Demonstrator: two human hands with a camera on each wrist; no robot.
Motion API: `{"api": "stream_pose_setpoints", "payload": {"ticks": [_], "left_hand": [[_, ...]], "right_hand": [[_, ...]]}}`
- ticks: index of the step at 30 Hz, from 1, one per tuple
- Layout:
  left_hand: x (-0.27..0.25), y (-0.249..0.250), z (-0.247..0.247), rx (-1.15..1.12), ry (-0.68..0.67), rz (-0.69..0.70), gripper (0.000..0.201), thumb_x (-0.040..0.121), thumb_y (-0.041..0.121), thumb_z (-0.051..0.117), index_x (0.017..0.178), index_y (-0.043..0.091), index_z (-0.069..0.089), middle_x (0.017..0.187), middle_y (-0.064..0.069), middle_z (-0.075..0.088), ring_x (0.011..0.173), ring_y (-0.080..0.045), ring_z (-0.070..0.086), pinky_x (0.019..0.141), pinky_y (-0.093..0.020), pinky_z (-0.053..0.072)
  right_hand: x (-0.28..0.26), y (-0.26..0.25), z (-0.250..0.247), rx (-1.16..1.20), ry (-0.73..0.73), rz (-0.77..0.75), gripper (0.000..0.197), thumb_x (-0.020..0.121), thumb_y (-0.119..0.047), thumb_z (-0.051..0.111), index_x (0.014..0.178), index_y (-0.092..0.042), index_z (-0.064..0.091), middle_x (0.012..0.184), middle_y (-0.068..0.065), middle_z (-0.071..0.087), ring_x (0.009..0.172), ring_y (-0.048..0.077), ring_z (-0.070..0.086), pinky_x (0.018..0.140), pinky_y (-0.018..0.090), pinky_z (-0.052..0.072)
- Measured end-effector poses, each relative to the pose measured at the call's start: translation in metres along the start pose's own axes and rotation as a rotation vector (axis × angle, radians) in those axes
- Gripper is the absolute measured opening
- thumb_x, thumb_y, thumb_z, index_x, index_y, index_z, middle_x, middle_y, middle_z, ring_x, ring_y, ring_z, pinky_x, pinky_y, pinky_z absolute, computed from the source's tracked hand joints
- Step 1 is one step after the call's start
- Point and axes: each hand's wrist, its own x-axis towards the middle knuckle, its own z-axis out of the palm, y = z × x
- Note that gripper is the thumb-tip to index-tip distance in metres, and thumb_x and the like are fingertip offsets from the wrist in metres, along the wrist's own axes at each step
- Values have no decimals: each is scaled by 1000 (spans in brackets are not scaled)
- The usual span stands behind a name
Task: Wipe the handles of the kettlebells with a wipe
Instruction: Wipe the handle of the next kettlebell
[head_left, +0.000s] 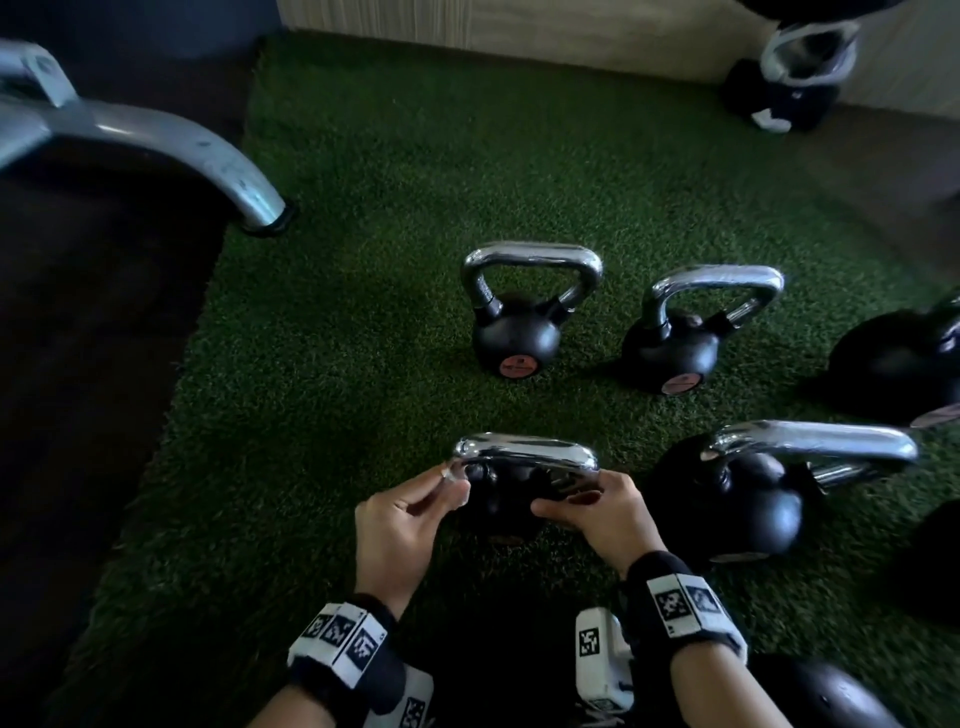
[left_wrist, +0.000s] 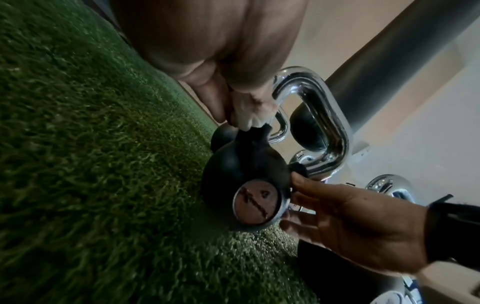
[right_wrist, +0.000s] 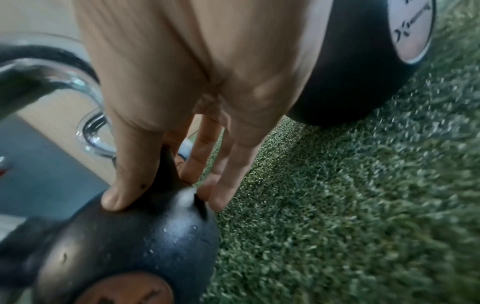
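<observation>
The nearest small black kettlebell with a chrome handle (head_left: 524, 457) stands on the green artificial-grass floor (head_left: 332, 364), near the middle. The left hand (head_left: 400, 525) pinches a small pale wipe (left_wrist: 249, 115) against the left end of the handle. The right hand (head_left: 602, 514) has its thumb on the black body and its fingers at the right base of the handle; the grip looks only loosely curled, perhaps just steadying. Two more black kettlebells (head_left: 519, 312) stand farther away.

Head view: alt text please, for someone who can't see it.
Left hand pinches a small white wipe against the near black kettlebell's chrome handle; right hand steadies its body. Four more kettlebells stand on green turf.
</observation>
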Motion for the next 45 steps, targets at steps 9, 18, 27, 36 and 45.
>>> {"api": "stream_pose_setpoints", "payload": {"ticks": [9,18,27,36,45], "left_hand": [[57,16,32,70,-95,4,29,92,17,77,118,5,75,107,4,77,85,15,70,77,-3,52],[70,14,27,153,-276,-34,26,94,24,76,118,17,78,117,10,76,110,5,69,100,-13,50],[78,30,35,-68,-212,-91,23,95,21,74,118,18,79,117,11,77,115,0,69,105,-34,55],[68,46,25,-465,-245,-226,35,81,14,78,115,9,75,104,-4,81,96,-18,77,82,-26,63],[64,65,17,-475,-267,-377,16,79,12,84,92,20,81,91,-9,81,78,-16,75,80,-31,65]], "right_hand": [[-20,-11,-13,-140,-374,-57,29,77,-11,89,77,-39,80,85,-16,77,80,-4,69,76,15,50],[16,-18,16,-45,-278,-1,83,49,-80,84,124,-53,65,116,-11,76,99,11,73,98,45,58],[15,-19,28,305,-312,112,66,78,-27,89,139,-23,64,107,-1,78,91,14,75,79,37,63],[19,-9,32,352,-266,105,69,77,-22,90,140,-18,63,110,4,79,93,19,75,78,35,61],[18,-12,28,306,-271,46,49,83,-14,85,130,-16,70,89,-7,78,74,5,71,65,24,56]]}}
